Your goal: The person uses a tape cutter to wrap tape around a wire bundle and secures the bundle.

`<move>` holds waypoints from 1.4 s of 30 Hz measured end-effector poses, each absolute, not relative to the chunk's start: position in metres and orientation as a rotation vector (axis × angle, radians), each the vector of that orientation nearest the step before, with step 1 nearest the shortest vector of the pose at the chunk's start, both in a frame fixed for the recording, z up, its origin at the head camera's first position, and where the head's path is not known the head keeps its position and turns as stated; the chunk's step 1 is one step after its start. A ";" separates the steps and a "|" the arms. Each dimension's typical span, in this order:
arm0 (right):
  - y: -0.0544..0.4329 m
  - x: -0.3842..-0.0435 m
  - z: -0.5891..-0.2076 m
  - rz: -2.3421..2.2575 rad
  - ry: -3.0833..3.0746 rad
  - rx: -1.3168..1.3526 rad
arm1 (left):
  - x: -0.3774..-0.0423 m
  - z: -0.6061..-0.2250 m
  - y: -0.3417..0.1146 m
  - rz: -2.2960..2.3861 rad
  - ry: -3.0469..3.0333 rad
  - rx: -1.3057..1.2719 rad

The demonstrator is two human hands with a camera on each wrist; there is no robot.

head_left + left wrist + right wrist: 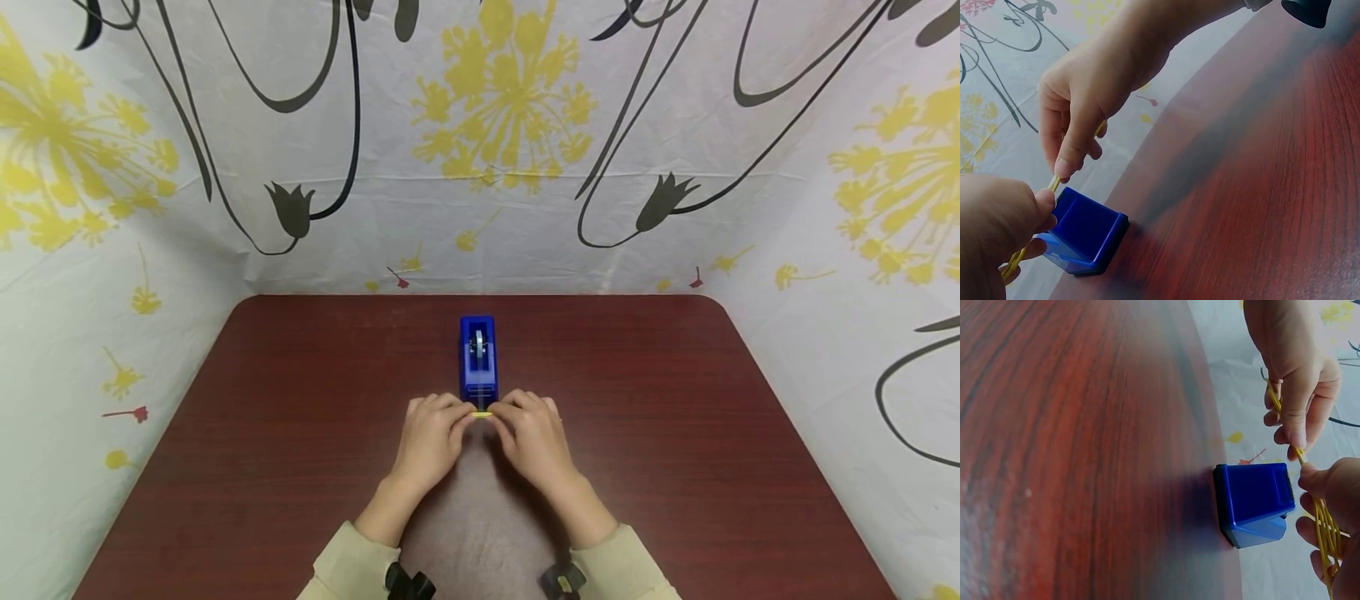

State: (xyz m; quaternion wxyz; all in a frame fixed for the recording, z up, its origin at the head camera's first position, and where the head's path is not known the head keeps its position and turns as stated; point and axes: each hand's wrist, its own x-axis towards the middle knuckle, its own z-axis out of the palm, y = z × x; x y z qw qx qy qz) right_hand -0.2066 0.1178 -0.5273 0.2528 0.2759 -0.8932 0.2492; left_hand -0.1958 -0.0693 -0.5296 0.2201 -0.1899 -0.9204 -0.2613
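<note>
A blue tape dispenser (487,375) stands at the middle of the table, its tape roll (479,342) showing in the top. Just in front of its toothed edge, both hands hold a bundle of yellow wire (1325,534) stretched between them. My left hand (433,437) pinches it from the left between thumb and fingers. From the right, my right hand (534,437) pinches it the same way, the fingertips close together. In the right wrist view, several looped strands run under the right fingers. Whether tape touches the wire is too small to tell.
The dark red wooden table (300,375) extends around the hands. A white cloth (480,233) with yellow flowers and dark stems hangs behind and at both sides. Dark wrist devices (411,581) sit by the light sleeves (352,558).
</note>
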 end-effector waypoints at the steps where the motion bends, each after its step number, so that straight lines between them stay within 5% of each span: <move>1: 0.118 -0.207 -0.527 0.678 -2.428 0.750 | -0.196 -0.530 -0.069 -0.718 -2.545 -0.525; 42: 0.117 -0.208 -0.526 0.573 -2.520 0.772 | -0.197 -0.531 -0.069 -0.667 -2.581 -0.507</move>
